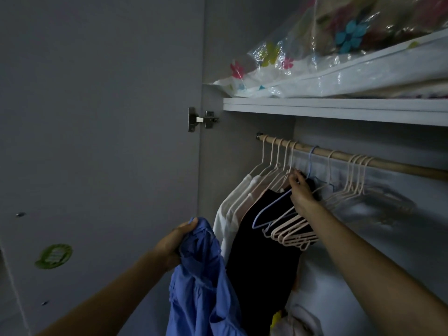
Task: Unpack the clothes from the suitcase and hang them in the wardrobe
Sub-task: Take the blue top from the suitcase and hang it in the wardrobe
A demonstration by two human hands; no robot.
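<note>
My left hand point(173, 241) grips a bunched blue shirt point(203, 282) that hangs down in front of the open wardrobe. My right hand point(301, 190) reaches up under the wooden rail point(388, 162), its fingers curled on the neck of a hanger. A blue hanger point(269, 209) and several empty pink hangers point(291, 231) hang just below that hand. On the rail's left end hang white garments point(232, 209) and a black garment point(264, 258). More empty pink hangers point(356, 180) hang to the right. The suitcase is out of view.
The wardrobe door point(97, 141) stands open on the left, with a hinge point(201, 119) and a green sticker point(53, 256). A shelf point(339, 109) above the rail carries plastic-wrapped flowered bedding point(339, 57). Folded items point(298, 318) lie low in the wardrobe.
</note>
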